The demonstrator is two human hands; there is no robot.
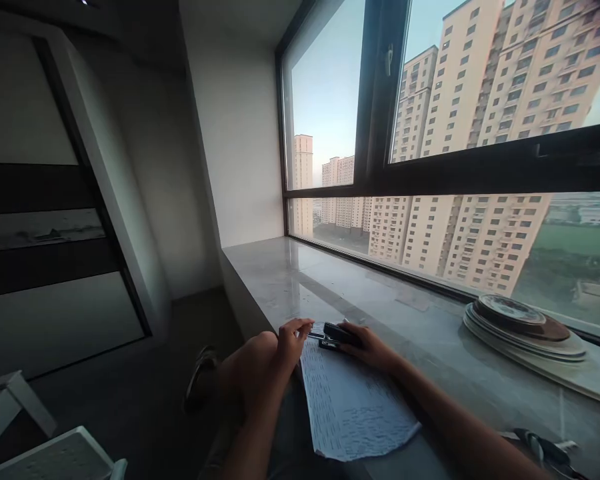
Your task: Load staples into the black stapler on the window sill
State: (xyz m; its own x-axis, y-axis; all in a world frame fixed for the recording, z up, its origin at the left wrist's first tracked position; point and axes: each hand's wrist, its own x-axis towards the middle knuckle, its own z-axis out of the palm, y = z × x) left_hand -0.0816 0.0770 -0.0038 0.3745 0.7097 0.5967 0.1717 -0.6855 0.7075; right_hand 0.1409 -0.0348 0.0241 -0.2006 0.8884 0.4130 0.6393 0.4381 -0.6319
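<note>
A black stapler rests over the top edge of a sheet of paper covered in lines of writing. My right hand is wrapped round the stapler from the right. From its left end sticks out a thin metal piece. Beside that end, the fingers of my left hand are pinched together; what lies between them is too small to make out. The paper lies on the grey stone windowsill, its lower edge slightly curled.
Stacked round plates or mats stand on the sill at the right, by the window. A dark object with metal parts lies at the lower right. My bent knee is left of the sill. White furniture stands at lower left.
</note>
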